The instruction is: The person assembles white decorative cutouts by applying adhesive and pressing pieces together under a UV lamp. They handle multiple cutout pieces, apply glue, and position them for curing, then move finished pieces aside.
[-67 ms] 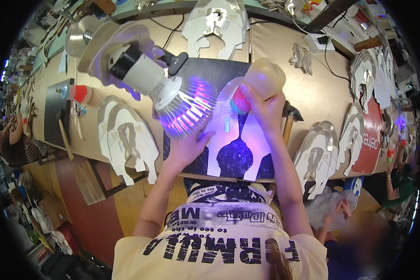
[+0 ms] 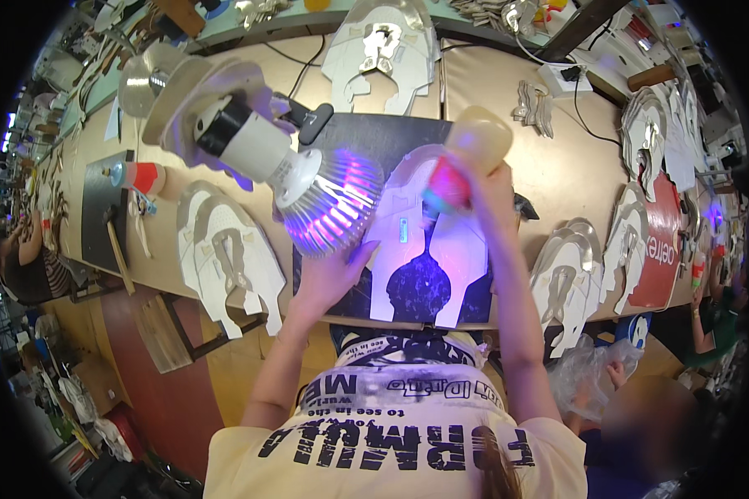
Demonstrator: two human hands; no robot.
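Observation:
In my right hand is a squeeze bottle with a cream body and a red band, tilted with its blue-green tip end down. It is over a white shoe upper piece lying on a dark board. My left hand rests at the left edge of that piece, thumb stretched out; a lamp hides its other fingers. The finned lamp head hangs above and left of the piece, and violet light falls on the piece.
Stacks of similar white pieces lie left and right, with another pile at the back. A second bottle and a hammer are on the left. A red sheet and another person are at the right.
My right hand and the bottle have moved slightly, the bottle's tip end shifting right and down. My right arm now covers most of the hammer beside it. My left hand stays nearly still.

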